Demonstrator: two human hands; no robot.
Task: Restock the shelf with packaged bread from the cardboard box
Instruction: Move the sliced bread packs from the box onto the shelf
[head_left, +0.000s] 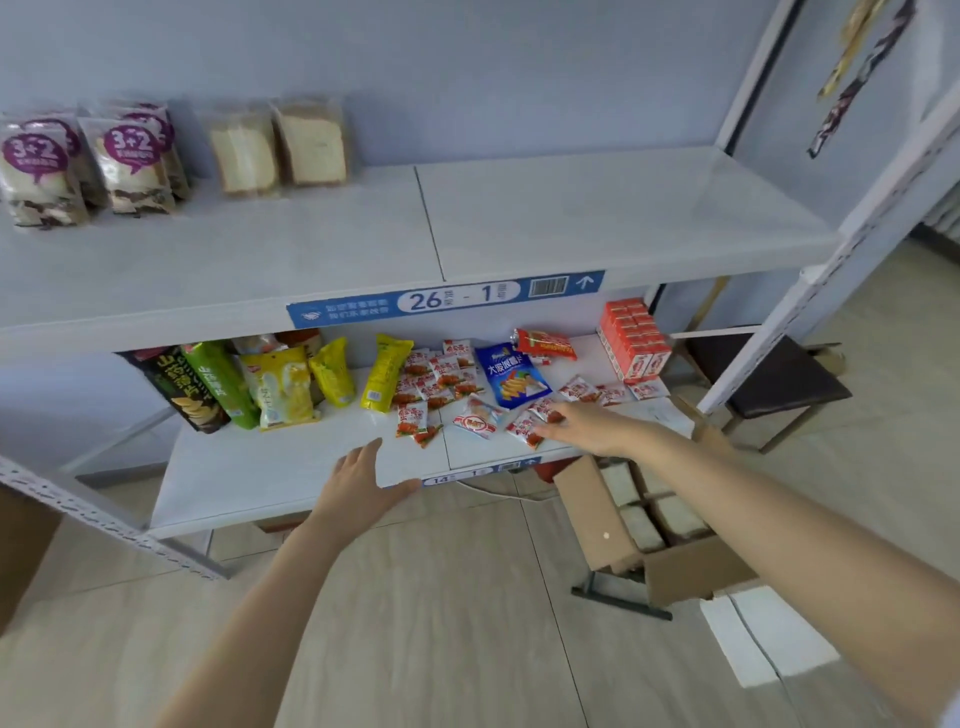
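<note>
Two clear packs of sliced bread (280, 148) stand upright at the back left of the upper white shelf (571, 218), beside several purple-labelled bread packs (88, 161). An open cardboard box (670, 561) on a low stand at the lower right holds several more bread packs (644, 514). My left hand (358, 483) hovers open over the front edge of the lower shelf, holding nothing. My right hand (592, 426) reaches open across the lower shelf's front, above the box, with its fingertips among small red snack packets.
The lower shelf (291, 467) carries chip bags (260, 384), a blue snack bag (511, 374), scattered red packets and stacked red cartons (631, 338). A dark stool (779, 379) stands right of the shelf post. A white box (763, 639) lies on the floor.
</note>
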